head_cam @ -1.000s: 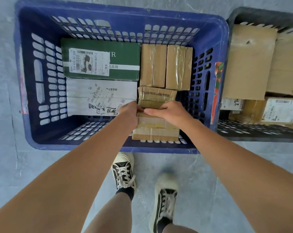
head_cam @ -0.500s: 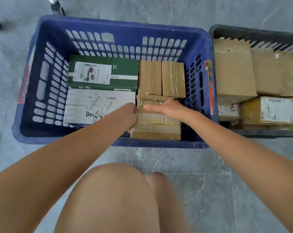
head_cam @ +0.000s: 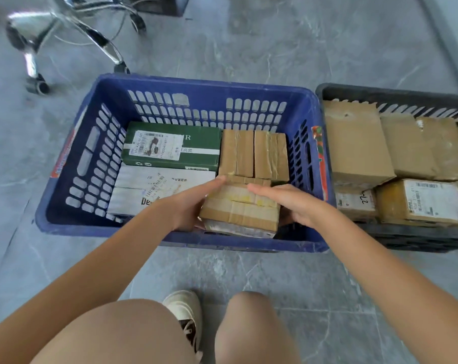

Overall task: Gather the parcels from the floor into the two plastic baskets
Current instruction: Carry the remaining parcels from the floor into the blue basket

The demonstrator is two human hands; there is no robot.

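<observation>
inside the blue plastic basket (head_cam: 72, 164), at its near right corner, your two hands were on a taped cardboard parcel (head_cam: 242, 210). your left hand (head_cam: 189, 203) lay flat against the left side of this parcel, with the fingers straight and pointing forward. your right hand (head_cam: 291, 203) was at the right side of the parcel with the fingers also stretched and relaxed; they curled around nothing, and i cannot tell if the palm really touched the cardboard. the parcel stood a little tilted, touching the two brown taped boxes (head_cam: 254, 155) behind it. left of those boxes lay a green box (head_cam: 196, 151) with a shipping label, and in front of the green box a white parcel (head_cam: 159, 185) with printed text. just beside the blue basket, on its right, stood the black plastic basket (head_cam: 396, 94), which held several cardboard parcels (head_cam: 356, 143). a chrome chair base (head_cam: 65, 30) with wheels stood on the grey floor (head_cam: 275, 38) behind the baskets.
</observation>
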